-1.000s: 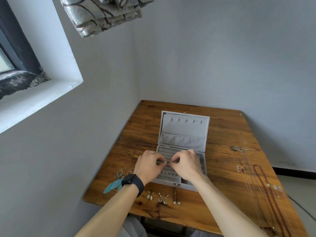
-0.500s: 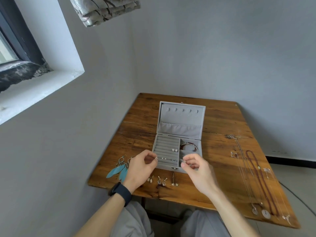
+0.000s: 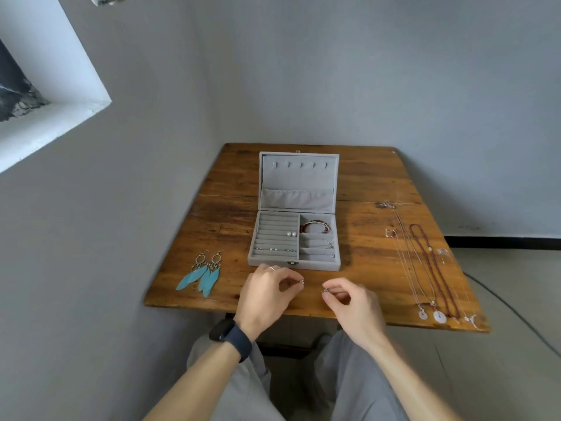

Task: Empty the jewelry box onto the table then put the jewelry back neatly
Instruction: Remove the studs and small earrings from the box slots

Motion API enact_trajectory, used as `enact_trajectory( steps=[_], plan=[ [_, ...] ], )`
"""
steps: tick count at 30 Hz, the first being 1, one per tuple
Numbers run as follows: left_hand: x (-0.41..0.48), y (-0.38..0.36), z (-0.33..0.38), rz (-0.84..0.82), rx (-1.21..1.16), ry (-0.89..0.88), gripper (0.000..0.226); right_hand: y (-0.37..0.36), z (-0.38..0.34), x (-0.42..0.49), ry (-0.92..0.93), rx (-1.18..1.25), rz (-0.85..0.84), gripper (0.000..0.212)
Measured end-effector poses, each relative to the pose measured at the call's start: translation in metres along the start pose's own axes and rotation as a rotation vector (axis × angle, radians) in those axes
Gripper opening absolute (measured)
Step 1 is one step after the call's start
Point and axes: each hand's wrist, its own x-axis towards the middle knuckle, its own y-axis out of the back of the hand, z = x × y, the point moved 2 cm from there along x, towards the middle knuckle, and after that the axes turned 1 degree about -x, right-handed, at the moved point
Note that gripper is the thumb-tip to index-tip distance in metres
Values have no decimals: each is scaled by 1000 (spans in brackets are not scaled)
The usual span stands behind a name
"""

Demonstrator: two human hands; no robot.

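A grey jewelry box (image 3: 294,262) stands open on the wooden table (image 3: 364,189), lid upright. Two pearl studs (image 3: 290,234) and several small earrings sit in its ring rolls on the left; a red-and-white bracelet (image 3: 315,226) and a thin bangle (image 3: 321,243) lie in the right compartments. My left hand (image 3: 264,294) pinches a small earring (image 3: 301,281) in front of the box. My right hand (image 3: 352,305) pinches another small earring (image 3: 324,290). Both hands hover over the table's near edge.
Blue feather earrings (image 3: 203,270) lie left of the box. Several necklaces (image 3: 425,262) stretch along the table's right side, pendants near the front edge. A grey wall runs close along the left, with a window sill (image 3: 54,120). A cable (image 3: 510,308) crosses the floor at right.
Both hands drew back from inside the box to the table's front edge, each picking up a small earring there. The view tilted down, so the box interior is uncovered.
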Motion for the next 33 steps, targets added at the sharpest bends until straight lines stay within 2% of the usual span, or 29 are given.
enact_trajectory(
  steps=[10,25,33],
  plan=[
    [6,-28,11,24,220,-97,23,-6,2,10,34,-181,14,14],
    [12,-31,9,-7,237,-151,32,-8,6,12,30,-159,46,24],
    [12,-25,12,-5,292,-193,23,-8,4,12,43,-199,26,20]
  ],
)
